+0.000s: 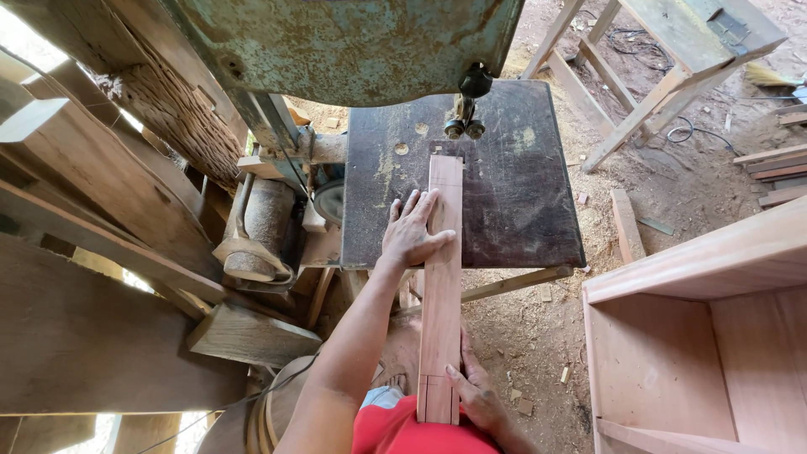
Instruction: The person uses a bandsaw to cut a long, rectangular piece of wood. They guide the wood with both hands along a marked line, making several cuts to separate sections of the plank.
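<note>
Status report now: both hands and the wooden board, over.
Left hand flat on wooden board. Right hand at near end. Board on dark saw table, far end close to blade guide. Path unobstructed.

Daylight, even and fairly bright; no artificial source visible. Strongest light at right, over the sawdust-strewn ground point(672, 193), which looks pale and slightly washed out. Upper left corner: gaps between the planks point(109, 193) blown out to white, detail lost there. Dim under the machine housing point(353, 42) and at lower left, where the timber goes dark brown. The saw table point(513, 193) reads dark with dull greyish patches, possibly weak glare or wear; cannot tell which. Shadows soft, no hard edges. Focus sharp at centre; wide-angle bending stretches the straight boards toward the frame edges. No motion blur noted.
</note>
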